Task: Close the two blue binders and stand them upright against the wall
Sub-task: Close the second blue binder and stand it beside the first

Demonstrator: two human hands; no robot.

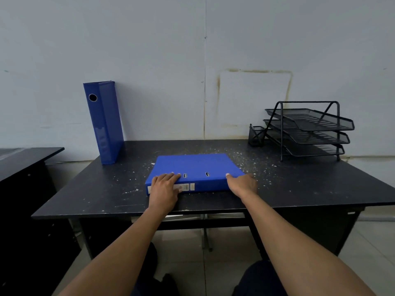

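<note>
One blue binder (104, 122) stands upright at the back left of the black table (299, 189), closed, leaning against the wall with its spine hole towards me. The second blue binder (196, 165) lies flat and closed in the middle of the table, spine facing me. My left hand (165, 185) grips its near left corner, fingers on the cover and thumb on the spine label. My right hand (242, 184) holds the near right corner, fingers curled over the edge.
A black three-tier mesh paper tray (310, 129) with a small mesh pen cup (256, 136) stands at the back right against the wall. A second dark desk (23, 159) sits to the left. White specks litter the tabletop.
</note>
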